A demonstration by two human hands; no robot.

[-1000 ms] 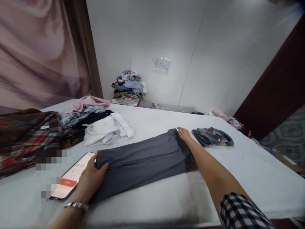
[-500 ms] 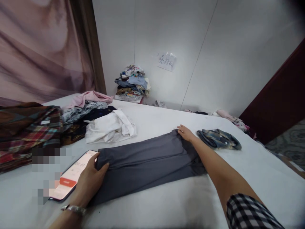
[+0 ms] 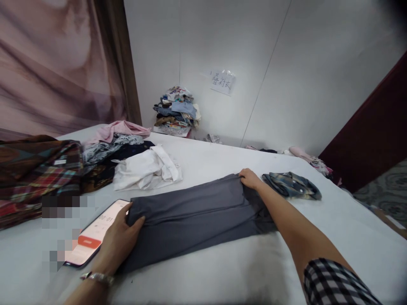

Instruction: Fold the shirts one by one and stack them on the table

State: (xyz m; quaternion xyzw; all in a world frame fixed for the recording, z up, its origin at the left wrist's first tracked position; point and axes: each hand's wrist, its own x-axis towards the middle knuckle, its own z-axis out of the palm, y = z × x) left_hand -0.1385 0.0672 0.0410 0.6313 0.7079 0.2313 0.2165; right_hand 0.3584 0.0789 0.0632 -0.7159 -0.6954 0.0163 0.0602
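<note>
A dark grey shirt (image 3: 193, 216) lies as a long folded strip across the white table, with shallow creases running along it. At its left end, my left hand (image 3: 122, 235) grips the edge, the thumb on top and the other fingers partly hidden at the side. My right hand (image 3: 249, 178) is closed on the far right corner, its fingertips tucked out of sight. Darker, bunched cloth shows under my right forearm. Beside my left hand lies a lit phone (image 3: 92, 241), partly covered by the hand.
Left of the shirt lie a crumpled white shirt (image 3: 146, 171), a pink garment (image 3: 119, 129) and a plaid garment (image 3: 44, 169). A folded patterned garment (image 3: 291, 185) lies right of my right hand. Stacked clothes (image 3: 178, 110) stand by the wall below a paper sign (image 3: 223, 82).
My right hand has closed its fingers around the far right corner, shifting slightly right and down. My left hand and the shirt stay almost still.
</note>
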